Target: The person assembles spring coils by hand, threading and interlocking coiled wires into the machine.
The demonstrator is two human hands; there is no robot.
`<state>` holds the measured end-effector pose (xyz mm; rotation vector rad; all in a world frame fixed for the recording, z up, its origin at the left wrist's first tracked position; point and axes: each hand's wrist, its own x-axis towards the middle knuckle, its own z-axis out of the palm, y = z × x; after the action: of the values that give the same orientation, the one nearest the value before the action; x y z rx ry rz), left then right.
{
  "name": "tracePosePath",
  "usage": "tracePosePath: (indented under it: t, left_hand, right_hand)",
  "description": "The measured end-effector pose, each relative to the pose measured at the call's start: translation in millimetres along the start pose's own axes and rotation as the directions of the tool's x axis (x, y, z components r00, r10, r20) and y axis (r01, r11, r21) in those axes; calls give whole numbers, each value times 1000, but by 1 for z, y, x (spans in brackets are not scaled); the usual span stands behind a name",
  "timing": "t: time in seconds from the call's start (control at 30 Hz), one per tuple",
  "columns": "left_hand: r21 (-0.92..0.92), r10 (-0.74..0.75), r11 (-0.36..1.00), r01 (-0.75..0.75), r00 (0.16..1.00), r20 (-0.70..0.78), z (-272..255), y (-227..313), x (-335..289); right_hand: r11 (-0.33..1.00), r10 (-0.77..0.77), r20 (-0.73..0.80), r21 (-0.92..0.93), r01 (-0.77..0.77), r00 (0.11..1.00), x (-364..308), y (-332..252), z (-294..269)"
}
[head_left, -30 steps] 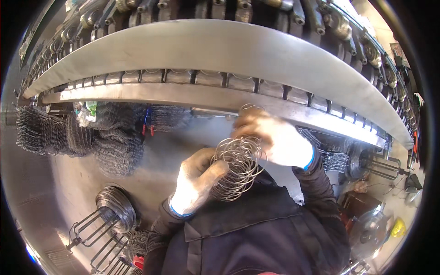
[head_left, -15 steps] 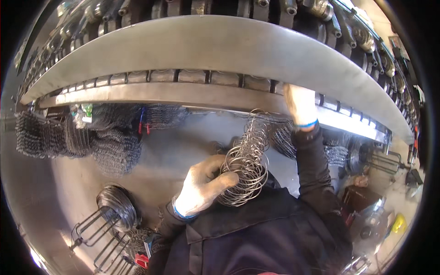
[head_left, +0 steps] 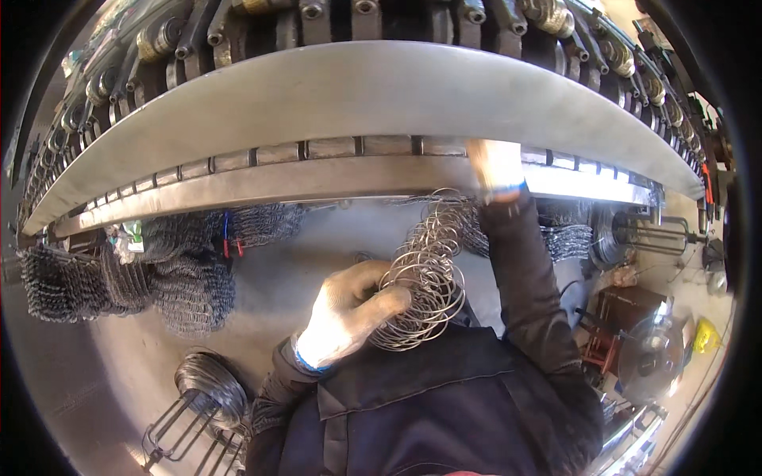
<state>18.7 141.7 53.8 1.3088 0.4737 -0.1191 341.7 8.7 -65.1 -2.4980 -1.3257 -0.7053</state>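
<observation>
Fingers of your left hand point(head_left: 345, 313) grip the wire coil bundle point(head_left: 425, 274) at centre; your right hand point(head_left: 494, 166), grip unclear, has climbed from the coil to the machine's curved metal guard point(head_left: 357, 95) at one o'clock, stretching the coil upward.

Right hand point(head_left: 494, 168) let go of the wire coil point(head_left: 421, 274) and went up to the machine's metal edge point(head_left: 357, 178); coil's stretched out taller now.

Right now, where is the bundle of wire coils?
In the head view, the bundle of wire coils sits centre frame, gripped by the left hand, stretching up toward the right hand at the machine's metal ledge.
</observation>
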Motion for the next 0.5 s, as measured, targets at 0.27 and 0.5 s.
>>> tracePosePath:
  t: [0.27,0.5]
  left_hand:
    - [-102,43,993,-56,990,-132,57,-13,12]
    - [66,96,994,-87,985,-143,90,-1,26]
  right_hand:
    - [828,20,222,543,-141,975,-13,4,-90]
    - [327,-118,395,882,-340,911,-20,21,-131]
